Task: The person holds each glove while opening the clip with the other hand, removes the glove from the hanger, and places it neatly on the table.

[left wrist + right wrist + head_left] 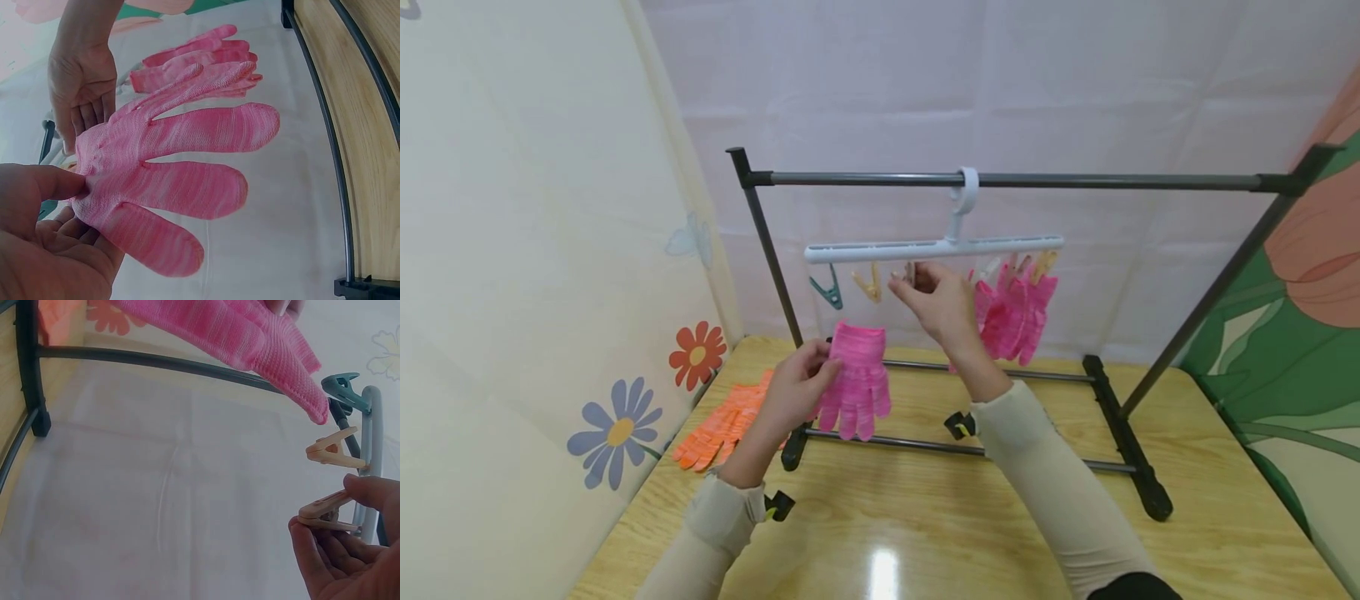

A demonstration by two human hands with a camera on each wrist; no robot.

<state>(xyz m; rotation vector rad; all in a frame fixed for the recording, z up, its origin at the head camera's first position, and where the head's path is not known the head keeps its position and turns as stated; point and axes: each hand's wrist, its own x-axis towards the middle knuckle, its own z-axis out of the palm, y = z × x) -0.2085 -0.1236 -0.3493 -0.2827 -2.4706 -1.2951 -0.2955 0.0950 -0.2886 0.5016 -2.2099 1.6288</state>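
Observation:
A pink knit glove hangs fingers down from my left hand, which pinches it at one side near the cuff. In the left wrist view the thumb lies on top of the glove. My right hand holds a beige clothespin under the white hanger, thumb on one leg and fingers on the other. Beside it on the hanger hang a yellowish clip and a teal clip, both with nothing in them. Pink gloves are clipped at the hanger's right end.
The hanger hooks over the top bar of a dark metal rack standing on a wooden table. Orange gloves lie at the table's left, by the rack's foot. Fabric backdrops with flowers stand around the table.

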